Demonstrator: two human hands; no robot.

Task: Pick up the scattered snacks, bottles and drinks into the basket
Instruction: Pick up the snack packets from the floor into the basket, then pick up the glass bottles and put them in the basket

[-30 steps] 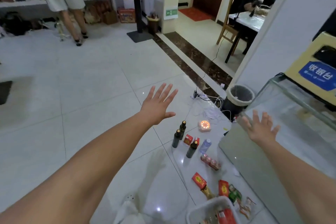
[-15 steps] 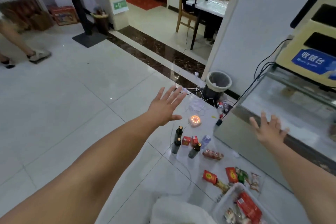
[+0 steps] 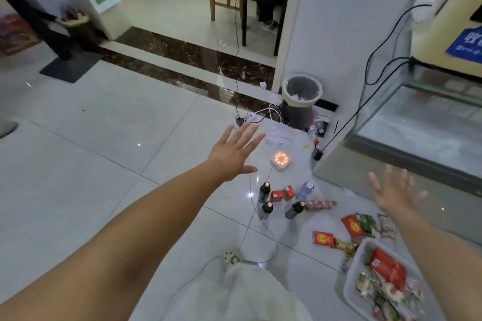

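Left grip [image 3: 234,154] fingers splayed, holding nothing; right grip [image 3: 393,193] likewise spread, empty; dark bottles [image 3: 264,191] upright on floor [image 3: 104,138] below left grip; white basket [image 3: 352,273], part-filled, below right grip; red packets [image 3: 323,238] between.

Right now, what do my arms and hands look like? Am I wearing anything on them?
Your left hand and right hand are bare, with no gloves and no watch or bracelet at either wrist. No sleeve shows along either arm as far as the picture reaches. The right hand is blurred, so a thin ring there can't be ruled out.
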